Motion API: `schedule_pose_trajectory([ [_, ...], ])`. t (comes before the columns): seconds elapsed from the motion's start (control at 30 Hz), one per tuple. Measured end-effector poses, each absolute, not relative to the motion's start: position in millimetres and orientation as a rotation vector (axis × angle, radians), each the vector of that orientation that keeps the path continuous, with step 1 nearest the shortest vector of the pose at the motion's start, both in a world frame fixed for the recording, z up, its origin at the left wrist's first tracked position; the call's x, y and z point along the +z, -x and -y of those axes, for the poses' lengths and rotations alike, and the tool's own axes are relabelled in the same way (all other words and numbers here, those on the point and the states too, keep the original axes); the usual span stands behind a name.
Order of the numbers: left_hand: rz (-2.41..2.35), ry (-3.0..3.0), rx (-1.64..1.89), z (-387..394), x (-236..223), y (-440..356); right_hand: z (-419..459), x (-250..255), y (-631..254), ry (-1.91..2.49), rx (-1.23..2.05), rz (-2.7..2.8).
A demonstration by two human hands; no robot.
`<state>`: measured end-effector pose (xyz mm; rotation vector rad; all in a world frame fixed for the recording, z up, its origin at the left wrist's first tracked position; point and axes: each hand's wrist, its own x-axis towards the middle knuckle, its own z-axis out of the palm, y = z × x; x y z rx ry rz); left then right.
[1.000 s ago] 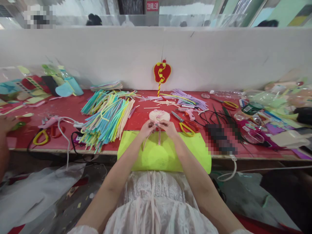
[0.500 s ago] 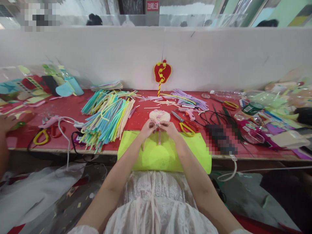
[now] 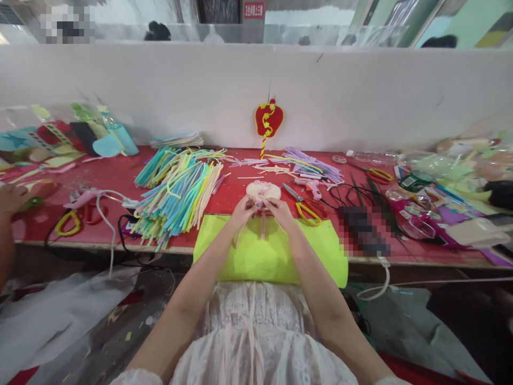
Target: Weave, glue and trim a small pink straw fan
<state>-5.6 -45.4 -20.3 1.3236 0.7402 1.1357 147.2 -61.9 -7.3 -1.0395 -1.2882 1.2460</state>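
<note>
My left hand (image 3: 243,212) and my right hand (image 3: 280,210) meet over the near side of the table, fingers closed in a pinch on a small piece made of pink pipe cleaner (image 3: 263,229). One pink end hangs down between the hands, and another trails below the left fingers. The fingertips hide most of the held part. Just beyond them lies a round cream disc (image 3: 273,191) with small pink flower shapes on it. Under my wrists a bright yellow-green sheet (image 3: 264,262) covers the table edge.
Left lies a big heap of coloured pipe cleaners (image 3: 176,187); behind are purple ones (image 3: 316,163). Scissors (image 3: 306,208) and a pink glue gun (image 3: 313,188) sit right. A red fan-shaped ornament (image 3: 269,122) stands by the white partition (image 3: 160,91). Another person's hand (image 3: 12,198) is far left.
My two hands stay together on the pink piece, with only slight finger movement. The whole view has shifted a little.
</note>
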Motion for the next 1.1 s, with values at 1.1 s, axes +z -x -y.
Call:
schedule_pose_trajectory([
  [1.1, -0.513, -1.161, 0.903, 72.7, 27.4, 7.5, 78.7, 55.4, -171.4, 0.861, 0.825, 1.821],
])
